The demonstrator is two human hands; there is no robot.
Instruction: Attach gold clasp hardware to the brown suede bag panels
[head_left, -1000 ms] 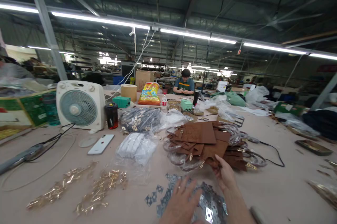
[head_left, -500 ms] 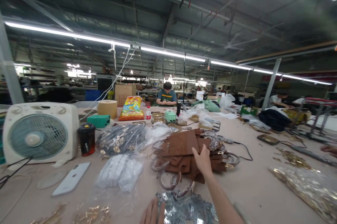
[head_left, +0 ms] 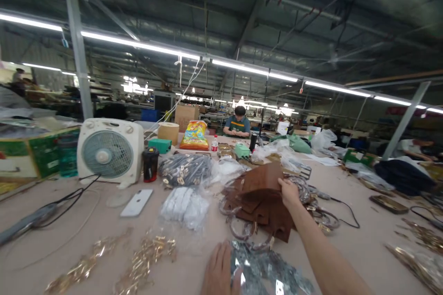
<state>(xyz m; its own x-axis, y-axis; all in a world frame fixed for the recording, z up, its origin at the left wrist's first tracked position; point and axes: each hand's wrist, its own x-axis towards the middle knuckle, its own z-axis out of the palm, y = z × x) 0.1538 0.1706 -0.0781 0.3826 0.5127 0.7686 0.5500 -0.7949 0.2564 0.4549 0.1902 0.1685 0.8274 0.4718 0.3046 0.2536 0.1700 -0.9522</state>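
Note:
My right hand [head_left: 290,191] pinches the edge of the top brown leather-like panel [head_left: 261,179], which bows upward off the pile. Beneath it lie more brown panels [head_left: 266,212] and curved bag handles [head_left: 242,230] wrapped in clear film. My left hand [head_left: 221,267] lies flat near the table's front edge, fingers stretched out and touching the left side of a clear bag [head_left: 259,265] with shiny, silvery-looking pieces. Whether its fingertips press on the bag or only on the tabletop, I cannot tell.
Gold metal fittings [head_left: 148,258] lie loose front left. Behind them are a white phone [head_left: 136,202], a white bundle in plastic [head_left: 185,207], a dark tumbler [head_left: 150,164] and a box fan [head_left: 109,152]. A corded tool [head_left: 27,225] lies far left. Across the table sits a person [head_left: 237,124].
My right hand has closed on the top brown panel and lifted its edge, so it now bends upward. The view has swung left, bringing in more gold fittings. My left hand stays beside the clear bag.

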